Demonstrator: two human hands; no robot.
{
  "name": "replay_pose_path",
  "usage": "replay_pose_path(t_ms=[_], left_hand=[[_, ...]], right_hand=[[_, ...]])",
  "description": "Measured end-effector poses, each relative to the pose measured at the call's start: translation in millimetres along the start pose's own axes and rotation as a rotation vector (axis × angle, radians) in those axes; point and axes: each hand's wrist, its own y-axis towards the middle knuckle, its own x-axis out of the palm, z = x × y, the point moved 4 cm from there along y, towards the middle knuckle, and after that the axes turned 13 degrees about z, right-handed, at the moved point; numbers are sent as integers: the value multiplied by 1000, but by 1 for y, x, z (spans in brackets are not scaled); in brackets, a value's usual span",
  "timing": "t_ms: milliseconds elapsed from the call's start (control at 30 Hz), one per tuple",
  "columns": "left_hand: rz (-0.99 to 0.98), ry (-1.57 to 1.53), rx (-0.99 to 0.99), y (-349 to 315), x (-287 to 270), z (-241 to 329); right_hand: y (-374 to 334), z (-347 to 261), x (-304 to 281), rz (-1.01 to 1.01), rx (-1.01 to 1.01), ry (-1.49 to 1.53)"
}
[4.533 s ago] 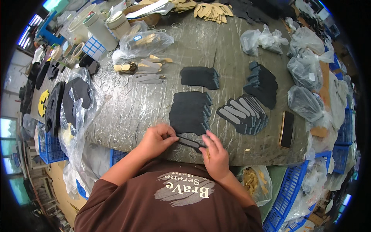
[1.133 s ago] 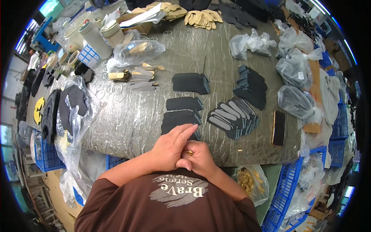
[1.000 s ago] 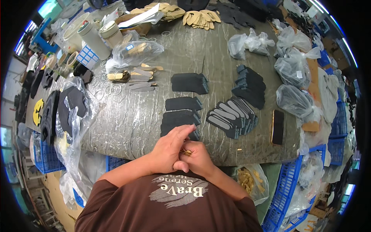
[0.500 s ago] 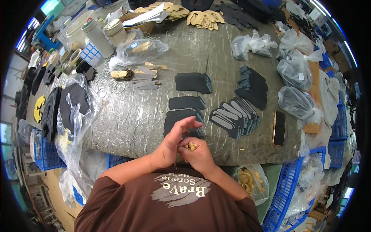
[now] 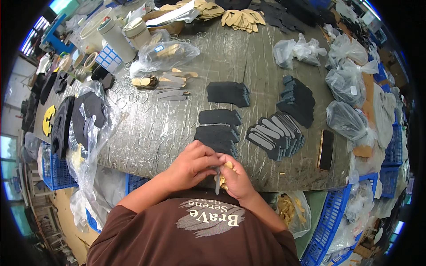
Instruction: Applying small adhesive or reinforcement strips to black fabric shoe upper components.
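Observation:
My left hand (image 5: 191,165) is closed, its fingertips pinched at the upper end of a narrow grey strip (image 5: 217,182) that hangs between my hands. Close beside it, my right hand (image 5: 238,181) curls around a clump of small tan pieces (image 5: 224,181). The two hands meet at their fingertips just in front of my shirt, by the table's near edge. Beyond my left hand lies a stack of dark fabric pieces (image 5: 217,137), partly covered by it. A fanned stack of dark pieces with grey strips on them (image 5: 276,135) lies to the right.
More dark stacks (image 5: 227,94) lie farther up the table. Loose grey and tan strips (image 5: 172,94) rest left of them. A phone (image 5: 325,150) lies near the right edge, by tied plastic bags (image 5: 348,117). A bag of tan scraps (image 5: 292,208) hangs below the table beside a blue crate (image 5: 326,221).
My left hand, raised with fingers extended before, has come down and pinched at the strip beside my right hand. The grey strip now shows. The whole view has shifted slightly.

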Motion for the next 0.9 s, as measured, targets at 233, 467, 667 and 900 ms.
replay_pose_path(t_ms=[233,467,667,900], left_hand=[[284,-158,-502,-30,-20,-43],[197,-157,-979,-37,-23,-66],[91,-12,-962,-31,-13,-63],[98,71,-943,-30,-11,-62]], right_hand=[[7,-29,-34,295,-59,390],[-4,-43,-25,192,-812,-1072],[-7,-33,-12,54,-1035,-1495],[-5,-34,-6,22,-1170,-1519]])
